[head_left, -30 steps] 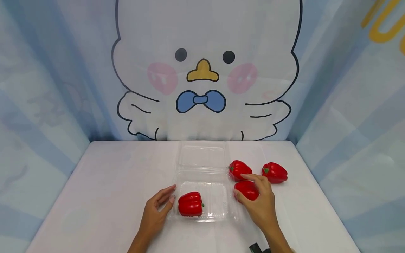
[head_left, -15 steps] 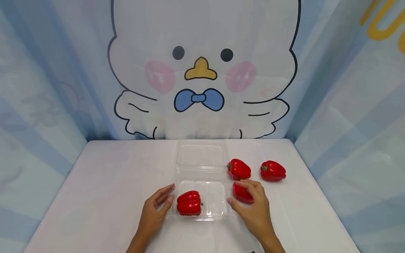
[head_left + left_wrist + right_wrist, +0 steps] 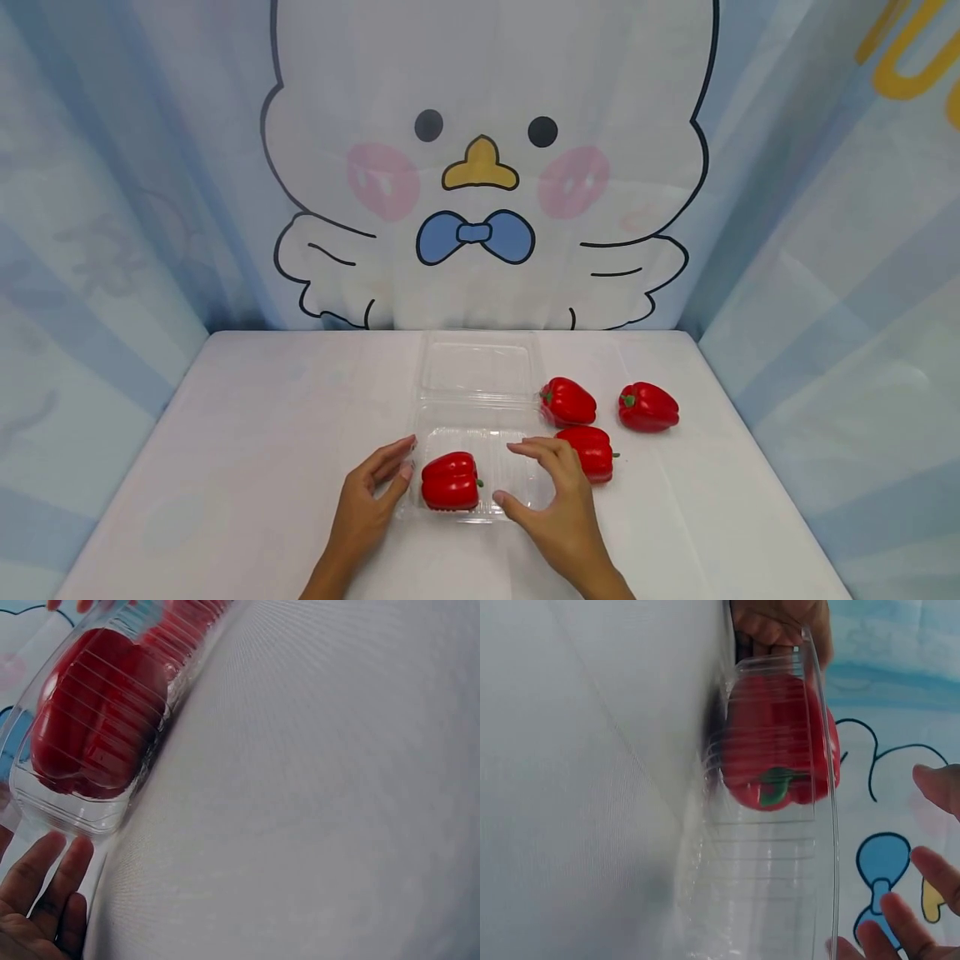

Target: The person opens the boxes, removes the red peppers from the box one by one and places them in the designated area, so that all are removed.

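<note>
A clear plastic clamshell box (image 3: 480, 432) lies unfolded, its lid (image 3: 480, 371) flat toward the back. One red bell pepper (image 3: 450, 482) sits on its side in the left half of the tray, green stem pointing right. At the box's left wall is my left hand (image 3: 362, 504), its fingertips against the plastic; in the left wrist view those fingers (image 3: 71, 870) look nearly straight. My right hand (image 3: 562, 512) hovers over the tray's right half, thumb and fingers spread, holding nothing. Just behind it, right of the box, lies a second bell pepper (image 3: 595, 457), partly covered by the hand.
Two more red bell peppers lie farther back on the right: one (image 3: 567, 402) beside the box's hinge, another (image 3: 648, 407) nearer the table's right side. The white table (image 3: 262, 433) meets a printed cloth backdrop (image 3: 480, 283) at its rear edge, with cloth sides left and right.
My right hand has moved left, away from the pepper outside the box, and now is above the tray. That pepper stayed on the table. My left hand has kept its place.
</note>
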Tool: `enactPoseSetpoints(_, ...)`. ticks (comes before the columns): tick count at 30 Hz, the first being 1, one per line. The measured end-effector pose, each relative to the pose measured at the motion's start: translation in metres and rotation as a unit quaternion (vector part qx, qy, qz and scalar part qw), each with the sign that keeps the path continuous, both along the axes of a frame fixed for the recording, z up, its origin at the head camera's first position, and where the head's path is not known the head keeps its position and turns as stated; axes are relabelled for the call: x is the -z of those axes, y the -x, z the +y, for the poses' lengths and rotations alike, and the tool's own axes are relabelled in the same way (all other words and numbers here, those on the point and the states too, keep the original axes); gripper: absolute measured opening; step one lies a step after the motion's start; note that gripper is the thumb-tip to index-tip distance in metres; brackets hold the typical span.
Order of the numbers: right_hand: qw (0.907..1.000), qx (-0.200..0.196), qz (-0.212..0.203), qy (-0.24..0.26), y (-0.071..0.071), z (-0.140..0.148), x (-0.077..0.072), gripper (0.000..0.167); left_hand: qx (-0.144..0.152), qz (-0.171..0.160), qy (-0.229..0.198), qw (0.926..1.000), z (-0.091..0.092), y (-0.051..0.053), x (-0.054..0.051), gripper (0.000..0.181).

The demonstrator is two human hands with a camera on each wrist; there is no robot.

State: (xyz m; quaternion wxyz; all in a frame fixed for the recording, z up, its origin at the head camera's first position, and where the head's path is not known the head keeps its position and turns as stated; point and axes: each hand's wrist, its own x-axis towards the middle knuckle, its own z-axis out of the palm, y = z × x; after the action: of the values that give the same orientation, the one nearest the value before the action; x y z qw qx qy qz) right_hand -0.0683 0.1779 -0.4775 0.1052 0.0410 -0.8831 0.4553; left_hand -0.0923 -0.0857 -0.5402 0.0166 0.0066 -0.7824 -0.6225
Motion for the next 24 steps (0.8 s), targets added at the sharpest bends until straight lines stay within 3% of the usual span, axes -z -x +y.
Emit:
enactPoseSetpoints(13, 0.9969, -0.067, -0.04, -0.012, 0.003, -0.027, 0.009, 0.07, -0.001, 0.004, 0.002, 1.0, 0.0, 0.0, 0.002, 0.04)
enactPoseSetpoints(24, 0.9829, -0.144, -0.09, -0.071, 0.015, -0.047, 0.01, 0.078, 0.003, 0.015, -0.003, 0.9999, 0.0, -0.001, 0.002, 0.04)
